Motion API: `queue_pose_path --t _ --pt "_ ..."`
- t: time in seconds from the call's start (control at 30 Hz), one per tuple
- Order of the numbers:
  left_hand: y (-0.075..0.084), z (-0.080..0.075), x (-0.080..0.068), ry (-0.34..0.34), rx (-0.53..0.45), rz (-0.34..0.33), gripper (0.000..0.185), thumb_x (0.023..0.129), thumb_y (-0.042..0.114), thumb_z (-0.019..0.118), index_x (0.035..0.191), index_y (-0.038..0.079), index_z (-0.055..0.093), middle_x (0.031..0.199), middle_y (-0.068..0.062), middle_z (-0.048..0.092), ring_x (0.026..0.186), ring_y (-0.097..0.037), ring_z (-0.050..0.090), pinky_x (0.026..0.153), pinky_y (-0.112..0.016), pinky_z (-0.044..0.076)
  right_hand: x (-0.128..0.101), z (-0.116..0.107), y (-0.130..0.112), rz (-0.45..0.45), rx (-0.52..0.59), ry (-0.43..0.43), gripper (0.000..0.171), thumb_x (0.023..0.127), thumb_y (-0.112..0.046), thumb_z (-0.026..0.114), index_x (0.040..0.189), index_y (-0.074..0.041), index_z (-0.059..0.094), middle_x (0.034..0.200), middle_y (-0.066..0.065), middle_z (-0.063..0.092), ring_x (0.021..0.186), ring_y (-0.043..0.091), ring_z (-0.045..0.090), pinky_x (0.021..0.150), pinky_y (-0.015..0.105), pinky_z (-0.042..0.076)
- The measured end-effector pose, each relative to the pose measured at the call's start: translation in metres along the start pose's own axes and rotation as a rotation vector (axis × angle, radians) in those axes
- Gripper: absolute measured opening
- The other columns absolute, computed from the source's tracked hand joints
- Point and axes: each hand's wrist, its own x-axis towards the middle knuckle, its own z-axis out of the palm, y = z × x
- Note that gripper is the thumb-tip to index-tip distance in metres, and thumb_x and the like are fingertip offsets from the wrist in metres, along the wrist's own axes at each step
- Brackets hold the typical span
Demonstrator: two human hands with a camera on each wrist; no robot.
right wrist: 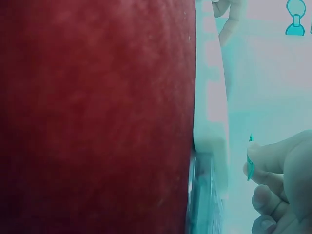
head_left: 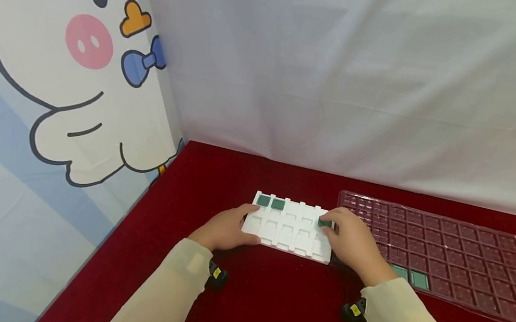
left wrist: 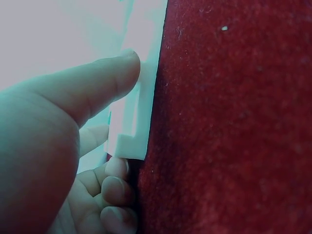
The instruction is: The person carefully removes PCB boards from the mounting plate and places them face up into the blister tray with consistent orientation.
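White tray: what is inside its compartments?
Two green squares sit in the white tray's far-left compartments; the right hand pinches a third. Both hands cover the end compartments.

On the worktop (head_left: pixel 272 299) in front of me a foam tray (head_left: pixel 290 230) lies at the centre, with two chips (head_left: pixel 270 202) in its far-left pockets. My left hand (head_left: pixel 227 228) rests on its left end and my right hand (head_left: pixel 351 241) on its right end, pinching a chip (head_left: pixel 324 223). A large compartment tray (head_left: pixel 446 254) lies just to the right, two more chips (head_left: pixel 411 277) in its near pockets; a curtain (head_left: pixel 342 75) hangs behind.
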Motion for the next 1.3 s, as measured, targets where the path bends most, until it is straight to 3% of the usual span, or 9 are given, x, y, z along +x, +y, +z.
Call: queue_pose_path --t 0.7,1.1,1.3 --pt "-0.002 0.002 0.002 0.006 -0.011 -0.013 0.081 0.087 0.037 0.082 0.156 0.019 0.045 0.148 -0.01 0.054 0.119 -0.024 0.056 0.104 -0.048 0.045 -0.045 -0.024 0.021 0.013 0.0 0.043 0.026 0.096 -0.006 0.073 0.121 -0.005 0.074 0.127 0.015 0.066 0.11 0.037 0.064 0.088 0.056 0.052" --pt "-0.001 0.003 0.003 0.007 -0.01 -0.006 0.081 0.087 0.037 0.082 0.156 0.018 0.045 0.149 -0.01 0.054 0.12 -0.024 0.056 0.105 -0.048 0.045 -0.058 -0.032 0.032 0.017 -0.027 0.056 0.027 0.095 -0.006 0.073 0.122 -0.005 0.074 0.126 0.014 0.066 0.1 0.033 0.066 0.081 0.053 0.053" --pt "-0.002 0.004 0.003 0.013 -0.006 -0.007 0.081 0.086 0.037 0.082 0.156 0.018 0.045 0.149 -0.01 0.054 0.121 -0.025 0.056 0.105 -0.049 0.044 -0.065 -0.035 0.038 0.024 -0.029 0.05 0.027 0.095 -0.006 0.074 0.121 -0.005 0.074 0.126 0.015 0.066 0.105 0.036 0.066 0.084 0.056 0.053"
